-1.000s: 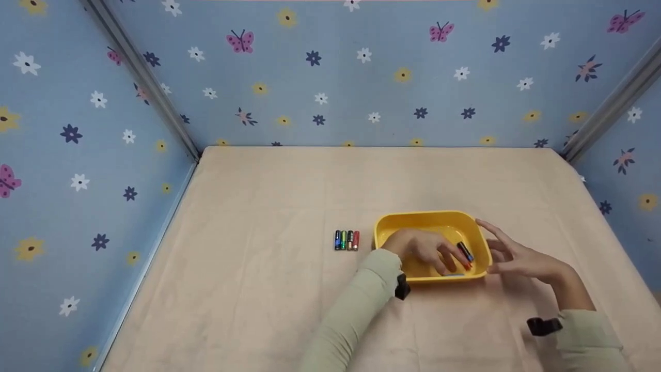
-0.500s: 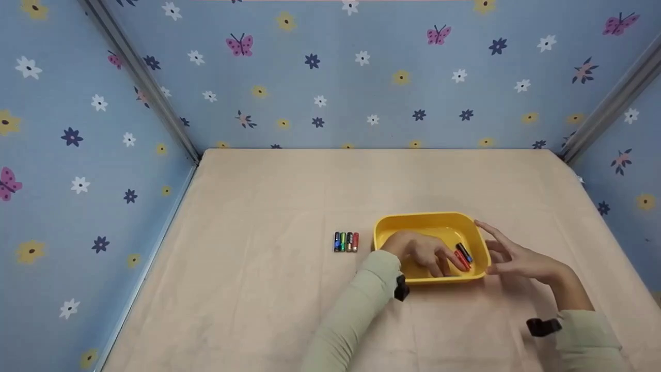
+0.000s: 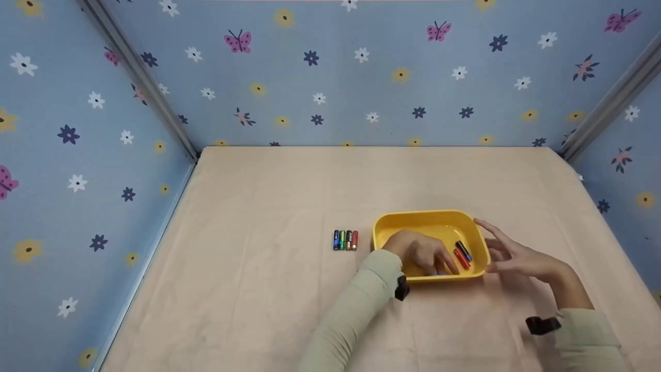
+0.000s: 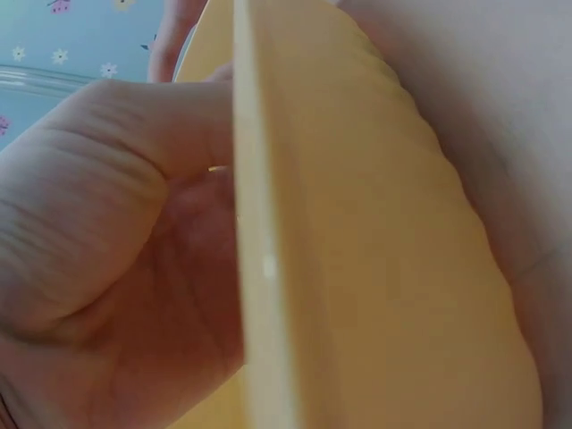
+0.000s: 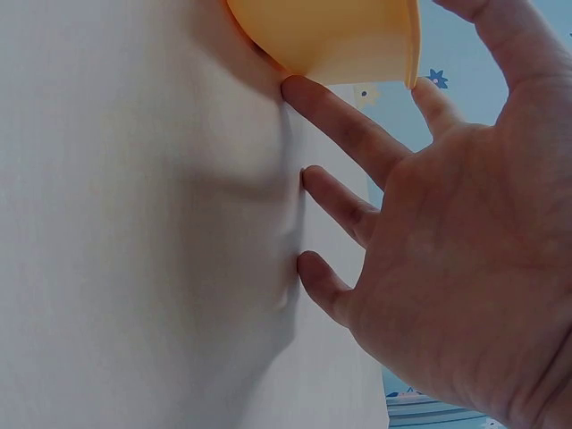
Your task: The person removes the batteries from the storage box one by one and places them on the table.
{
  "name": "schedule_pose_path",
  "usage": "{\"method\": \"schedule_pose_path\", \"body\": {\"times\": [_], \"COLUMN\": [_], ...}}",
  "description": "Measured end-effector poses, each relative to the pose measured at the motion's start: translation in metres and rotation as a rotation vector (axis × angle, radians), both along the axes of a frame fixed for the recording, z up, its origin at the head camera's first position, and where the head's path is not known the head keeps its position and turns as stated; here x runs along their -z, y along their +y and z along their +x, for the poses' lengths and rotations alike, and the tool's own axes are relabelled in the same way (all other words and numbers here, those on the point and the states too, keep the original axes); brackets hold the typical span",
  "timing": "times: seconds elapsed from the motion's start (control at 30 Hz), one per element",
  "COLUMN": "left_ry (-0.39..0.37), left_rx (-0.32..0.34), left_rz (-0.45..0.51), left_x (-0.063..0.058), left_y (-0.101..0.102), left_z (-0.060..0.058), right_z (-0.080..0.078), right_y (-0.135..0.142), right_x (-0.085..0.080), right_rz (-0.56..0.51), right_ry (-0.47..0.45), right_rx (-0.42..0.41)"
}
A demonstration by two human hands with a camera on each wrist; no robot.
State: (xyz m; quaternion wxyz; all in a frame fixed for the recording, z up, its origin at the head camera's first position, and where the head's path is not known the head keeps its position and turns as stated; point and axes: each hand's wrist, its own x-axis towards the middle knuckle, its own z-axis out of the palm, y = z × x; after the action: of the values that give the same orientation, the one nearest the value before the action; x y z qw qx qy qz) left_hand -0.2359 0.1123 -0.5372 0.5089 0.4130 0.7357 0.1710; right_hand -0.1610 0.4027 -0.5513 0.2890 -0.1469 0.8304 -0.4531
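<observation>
Left hand [image 3: 419,251], hold hidden, needs the outspread, ungripping right hand [image 3: 524,262] to brace the yellow tray [image 3: 424,220] from the table's [image 3: 273,206] right-edge side.

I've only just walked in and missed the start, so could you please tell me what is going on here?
A person works at a yellow container on a table. The left hand reaches inside, down by something bluish, mostly hidden. The right hand touches the container's right end, fingers spread. Inside, a small red cylinder and a black-and-blue one lie side by side; four batteries lie in a row on the table, left of the container.
</observation>
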Motion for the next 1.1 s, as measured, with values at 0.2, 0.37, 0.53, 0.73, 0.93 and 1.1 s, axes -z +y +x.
{"method": "schedule_pose_path", "body": {"times": [0.2, 0.37, 0.53, 0.73, 0.93, 1.1], "left_ry": [-0.023, -0.023, 0.018, 0.055, 0.064, 0.072], "left_rx": [-0.020, -0.016, 0.030, 0.032, 0.072, 0.073], "left_rz": [0.007, -0.024, -0.061, -0.083, -0.075, -0.085], "left_x": [0.000, -0.003, -0.010, -0.012, -0.012, -0.016], "left_y": [0.000, 0.001, 0.003, 0.004, 0.004, 0.005], "left_z": [0.001, 0.002, 0.006, 0.009, 0.007, 0.007], "right_z": [0.001, 0.000, 0.001, 0.001, -0.001, -0.002], "right_y": [0.001, 0.002, 0.003, 0.003, 0.002, 0.001], "right_x": [-0.001, 0.002, 0.002, 0.003, 0.004, 0.003], "right_rz": [0.016, 0.009, -0.009, -0.025, -0.015, -0.004], "right_ry": [0.003, 0.007, -0.005, -0.015, -0.005, 0.001], "right_rx": [0.009, 0.008, 0.014, 0.018, 0.006, 0.010]}}
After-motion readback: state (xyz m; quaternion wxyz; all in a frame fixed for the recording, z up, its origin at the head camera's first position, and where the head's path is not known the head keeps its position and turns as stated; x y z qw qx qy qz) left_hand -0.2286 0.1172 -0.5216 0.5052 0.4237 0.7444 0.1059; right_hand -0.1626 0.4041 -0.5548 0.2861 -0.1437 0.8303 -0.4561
